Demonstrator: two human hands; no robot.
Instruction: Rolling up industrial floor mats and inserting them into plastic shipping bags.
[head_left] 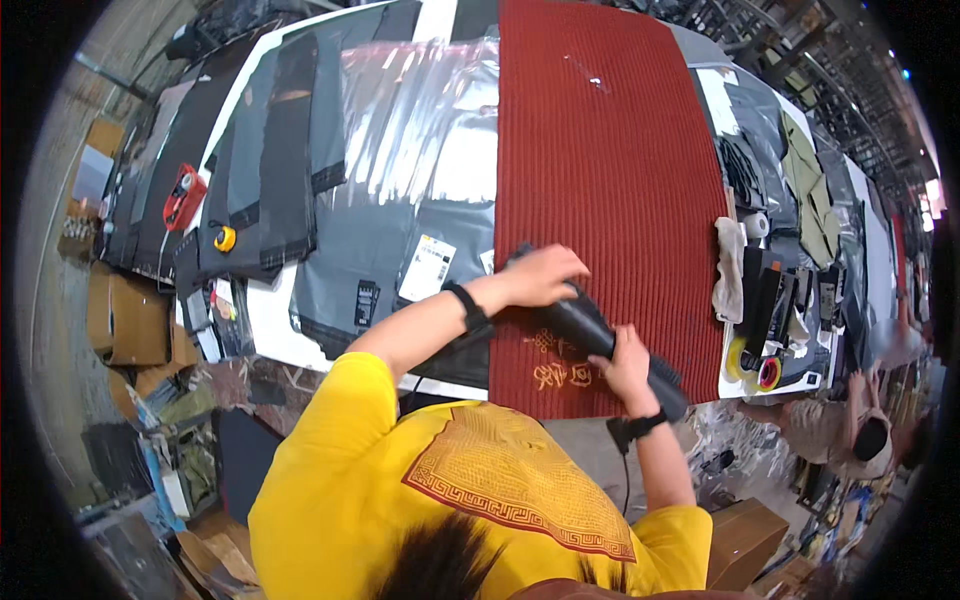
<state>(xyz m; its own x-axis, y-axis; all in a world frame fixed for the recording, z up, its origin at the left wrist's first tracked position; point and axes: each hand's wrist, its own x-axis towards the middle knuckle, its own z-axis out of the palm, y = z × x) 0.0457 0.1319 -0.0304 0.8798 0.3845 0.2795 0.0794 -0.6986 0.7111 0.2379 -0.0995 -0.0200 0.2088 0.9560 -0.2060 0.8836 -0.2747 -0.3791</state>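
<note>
A long, smooth black object (pixel 572 318), possibly folded or rolled, lies slantwise above the red ribbed cloth (pixel 610 150); its exact kind is unclear. My left hand (pixel 545 277) is at its upper end, fingers bent over it. Lower down, my right hand (pixel 628 368) grips the same object, its thumb on the near side. Gold embroidered marks (pixel 565 372) show on the cloth beneath and beside it. Black straps circle both my wrists.
Left of the cloth lie clear plastic-wrapped dark packages (pixel 400 200), a yellow tape measure (pixel 224 238) and a red tape dispenser (pixel 184 196). At right are a white glove (pixel 729 270), tape rolls (pixel 768 372) and dark packets. Another person (pixel 850 430) is at the far right.
</note>
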